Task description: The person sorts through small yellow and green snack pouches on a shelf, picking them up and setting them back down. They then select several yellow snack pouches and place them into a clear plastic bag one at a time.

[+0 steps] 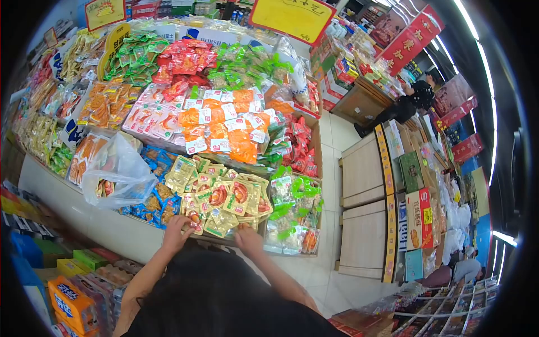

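A pile of gold snack packets [219, 195] with food pictures on them fills a bin at the near edge of the display. My left hand [176, 233] is at the pile's near left corner, its fingers closed on the edge of a gold packet [195, 220]. At the near right side of the same pile is my right hand [248, 239], with its fingers curled in against the packets. What it grips, if anything, is too small to make out. Left of the pile, blue snack packets [163, 209] lie by my left hand. A translucent plastic bag [119, 168] with packets inside rests on the display beyond them.
Orange packets [241, 135], red packets [188, 58] and clear bags with green tops [295, 196] fill neighbouring bins. A yellow sign [292, 18] stands over the far side. Wooden-sided stands [362, 205] line the tiled aisle [331, 151] on the right, where a person [412, 98] stands farther off.
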Tool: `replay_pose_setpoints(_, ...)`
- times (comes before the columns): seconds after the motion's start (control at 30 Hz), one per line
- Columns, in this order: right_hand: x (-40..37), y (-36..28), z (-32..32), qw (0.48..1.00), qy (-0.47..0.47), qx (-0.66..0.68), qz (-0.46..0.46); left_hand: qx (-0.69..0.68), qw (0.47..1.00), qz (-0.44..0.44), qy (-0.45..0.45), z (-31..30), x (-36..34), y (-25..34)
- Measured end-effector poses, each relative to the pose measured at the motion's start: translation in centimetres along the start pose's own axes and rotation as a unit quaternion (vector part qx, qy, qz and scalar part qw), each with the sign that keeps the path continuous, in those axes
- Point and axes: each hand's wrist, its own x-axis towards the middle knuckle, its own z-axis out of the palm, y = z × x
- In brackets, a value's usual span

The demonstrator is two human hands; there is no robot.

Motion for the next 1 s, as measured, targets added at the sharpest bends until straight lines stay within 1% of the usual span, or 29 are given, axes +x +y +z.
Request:
replay_pose_setpoints(0.13,0.1,-0.2,-0.2,1.000,-0.008,0.009,0.015,-0.007,1.000,-0.001,-0.007,0.1,-0.2,-0.1)
replay_pose_setpoints(0.17,0.1,-0.1,0.0,1.000,-0.006,0.011,0.017,-0.001,1.000,-0.013,-0.004,0.0,-0.2,-0.2)
replay_pose_setpoints(0.23,0.0,0.3,0.6,1.000,-0.014,-0.004,0.015,-0.010,1.000,-0.001,-0.017,0.0,-0.4,-0.3)
replay_pose_setpoints(0.27,-0.1,0.1,0.4,1.000,-0.014,0.004,0.019,-0.001,1.000,-0.018,-0.013,0.0,-0.8,-0.5)
replay_pose_setpoints(0.3,0.1,-0.1,0.3,1.000,-0.011,0.011,0.023,0.005,1.000,-0.004,-0.008,0.1,-0.8,-0.6)
replay_pose_setpoints(0.33,0.1,-0.1,0.4,1.000,-0.002,0.007,0.011,0.008,1.000,0.013,-0.004,0.2,-0.8,-0.7)
replay_pose_setpoints(0.4,0.1,0.0,0.4,1.000,0.019,0.009,-0.010,0.015,1.000,-0.003,0.000,0.4,-1.0,-0.6)
replay_pose_setpoints(0.43,0.0,0.0,0.4,1.000,0.014,0.012,-0.015,0.017,1.000,-0.011,-0.001,0.5,-1.1,-0.6)
replay_pose_setpoints(0.63,0.1,0.0,0.4,1.000,0.006,0.009,-0.002,0.021,0.999,-0.044,0.002,0.6,-1.5,0.0)
replay_pose_setpoints(0.7,0.0,0.2,0.5,1.000,-0.010,0.007,-0.001,0.029,0.999,-0.030,0.003,0.6,-1.5,0.2)
replay_pose_setpoints(0.77,0.1,0.2,0.6,1.000,0.007,0.000,-0.013,0.033,0.999,-0.029,0.004,0.6,-1.5,0.3)
replay_pose_setpoints(1.0,0.0,0.3,0.5,1.000,0.014,-0.009,-0.024,0.040,0.999,-0.032,0.001,0.9,-1.5,0.0)
